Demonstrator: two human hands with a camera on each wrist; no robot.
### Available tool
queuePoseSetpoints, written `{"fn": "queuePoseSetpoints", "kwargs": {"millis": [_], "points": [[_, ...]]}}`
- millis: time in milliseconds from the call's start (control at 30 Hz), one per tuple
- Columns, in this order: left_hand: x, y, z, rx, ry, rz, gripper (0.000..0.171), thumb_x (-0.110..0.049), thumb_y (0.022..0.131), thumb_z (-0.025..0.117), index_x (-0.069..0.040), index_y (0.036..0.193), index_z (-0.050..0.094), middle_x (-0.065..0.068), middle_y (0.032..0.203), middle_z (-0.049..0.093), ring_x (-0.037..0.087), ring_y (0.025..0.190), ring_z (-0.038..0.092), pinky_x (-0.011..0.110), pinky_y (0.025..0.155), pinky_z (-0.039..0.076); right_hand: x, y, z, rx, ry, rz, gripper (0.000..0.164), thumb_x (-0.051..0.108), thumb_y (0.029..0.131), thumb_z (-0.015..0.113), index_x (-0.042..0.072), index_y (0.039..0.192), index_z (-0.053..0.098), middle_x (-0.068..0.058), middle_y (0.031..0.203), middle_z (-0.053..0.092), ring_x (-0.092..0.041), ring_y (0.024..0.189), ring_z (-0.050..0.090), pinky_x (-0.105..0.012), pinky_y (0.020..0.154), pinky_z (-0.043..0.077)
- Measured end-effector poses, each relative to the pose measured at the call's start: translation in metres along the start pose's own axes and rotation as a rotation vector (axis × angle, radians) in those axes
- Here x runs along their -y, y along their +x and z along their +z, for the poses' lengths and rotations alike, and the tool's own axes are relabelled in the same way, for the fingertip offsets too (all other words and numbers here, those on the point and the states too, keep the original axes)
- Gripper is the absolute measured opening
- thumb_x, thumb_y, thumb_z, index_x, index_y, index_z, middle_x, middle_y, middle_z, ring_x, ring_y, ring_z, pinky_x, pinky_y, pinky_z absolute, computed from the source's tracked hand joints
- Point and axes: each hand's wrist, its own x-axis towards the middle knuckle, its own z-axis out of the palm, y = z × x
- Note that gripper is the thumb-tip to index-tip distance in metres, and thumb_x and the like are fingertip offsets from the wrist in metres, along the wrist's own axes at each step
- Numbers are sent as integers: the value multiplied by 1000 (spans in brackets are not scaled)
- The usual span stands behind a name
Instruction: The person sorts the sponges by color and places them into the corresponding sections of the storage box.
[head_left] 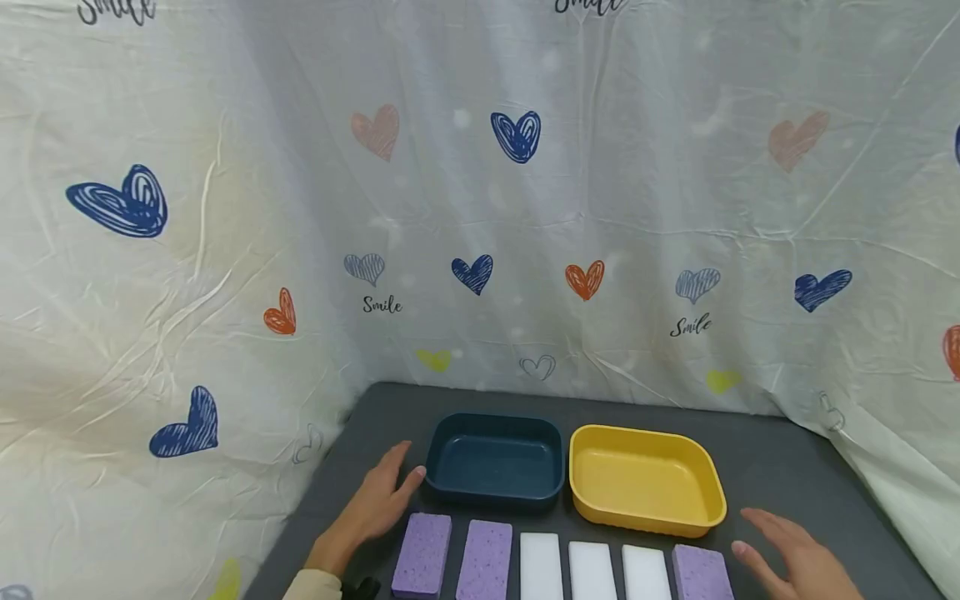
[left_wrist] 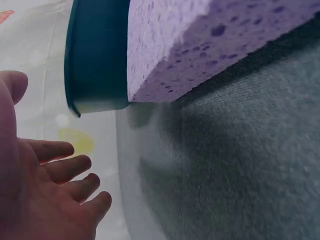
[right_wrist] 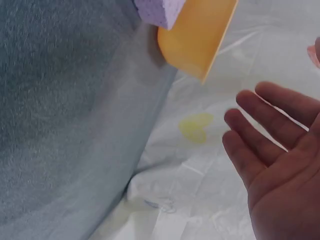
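Observation:
My left hand [head_left: 380,498] hovers by the left side of a dark blue tray [head_left: 495,458], its fingers spread and holding nothing. Beyond the right end of a yellow tray [head_left: 645,479], my right hand [head_left: 798,558] is held with fingers apart, also with nothing in it. A row of blocks lies in front of the trays: a purple speckled sponge [head_left: 422,554] nearest my left hand, another purple sponge [head_left: 484,560], white blocks [head_left: 541,567] in the middle, and a purple sponge [head_left: 702,572] nearest my right hand. In the left wrist view the purple sponge [left_wrist: 200,55] looms close.
The grey cloth-covered table [head_left: 772,458] is backed by a white curtain [head_left: 600,192] printed with hearts and the word Smile. The curtain also runs along the table's left and right sides. The two trays stand side by side with a narrow gap.

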Motion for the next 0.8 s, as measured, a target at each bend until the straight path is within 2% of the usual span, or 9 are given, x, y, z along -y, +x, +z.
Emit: {"fn": "queuePoseSetpoints", "kwargs": {"millis": [267, 367, 467, 633, 733, 800], "points": [[0, 15, 11, 67, -25, -36, 80, -60, 102, 40, -1, 156, 30, 22, 159, 35, 42, 147, 33, 61, 117, 27, 5, -3, 13, 106, 36, 21, 78, 65, 85, 66, 6, 137, 59, -21, 134, 61, -42, 117, 61, -61, 91, 51], [1, 19, 14, 91, -33, -46, 82, -61, 101, 39, -1, 156, 30, 23, 159, 35, 42, 147, 33, 61, 117, 28, 3, -4, 19, 138, 72, -3, 79, 62, 82, 71, 8, 138, 59, -19, 137, 60, -40, 120, 60, -61, 92, 50], [4, 22, 18, 100, -39, -42, 84, -63, 101, 39, 0, 156, 30, 23, 158, 36, 42, 146, 34, 61, 116, 28, 0, -2, 25, 190, 111, -17, 81, 61, 81, 73, 7, 139, 57, -19, 139, 58, -43, 124, 57, -64, 95, 47], [7, 28, 20, 118, -57, -42, 82, -60, 101, 40, 1, 155, 31, 23, 156, 39, 42, 145, 37, 62, 115, 30, -5, 9, 35, 339, 170, -26, 93, 55, 78, 79, -3, 144, 48, -28, 146, 47, -53, 130, 45, -71, 100, 38], [8, 29, 20, 142, -61, -63, 83, -61, 101, 41, 1, 155, 32, 26, 156, 38, 44, 145, 35, 64, 115, 29, -15, 13, 45, 363, 189, -122, 96, 51, 82, 77, -11, 146, 41, -35, 149, 39, -58, 131, 40, -72, 100, 37], [10, 31, 21, 157, -59, -72, 84, -62, 100, 41, 1, 154, 33, 27, 156, 37, 45, 146, 33, 64, 115, 27, -27, 17, 57, 357, 188, -179, 94, 51, 85, 74, -10, 148, 38, -36, 150, 35, -57, 133, 39, -69, 101, 38]]}}
